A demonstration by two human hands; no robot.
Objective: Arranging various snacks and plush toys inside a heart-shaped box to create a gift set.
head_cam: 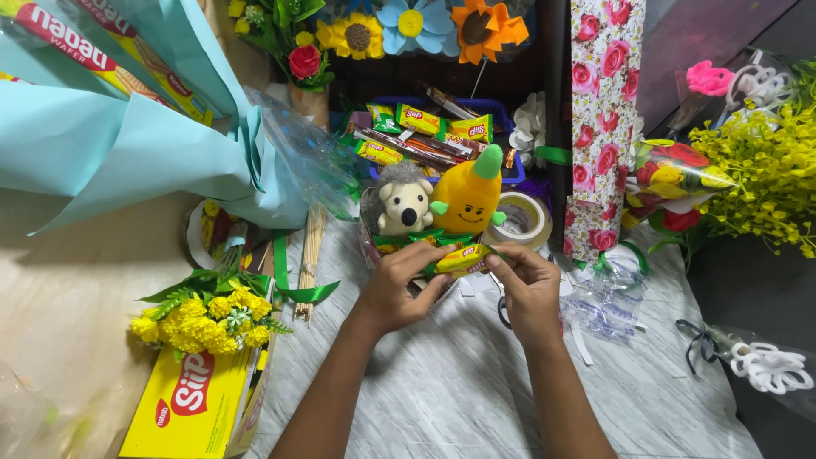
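While both hands (399,285) (527,285) pinch it, snack packet (461,257) apparently lies crosswise.

Cluttered marble-patterned table (476,391), tape roll (520,219)

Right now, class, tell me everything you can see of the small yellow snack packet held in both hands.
The snack packet is a small, glossy yellow wrapper with a red patch and green ends, plastic foil by its look. It lies roughly level, sealed as far as shows. The left hand pinches its left end, the right hand its right end. It sits just below the orange plush toy, above the marbled table.
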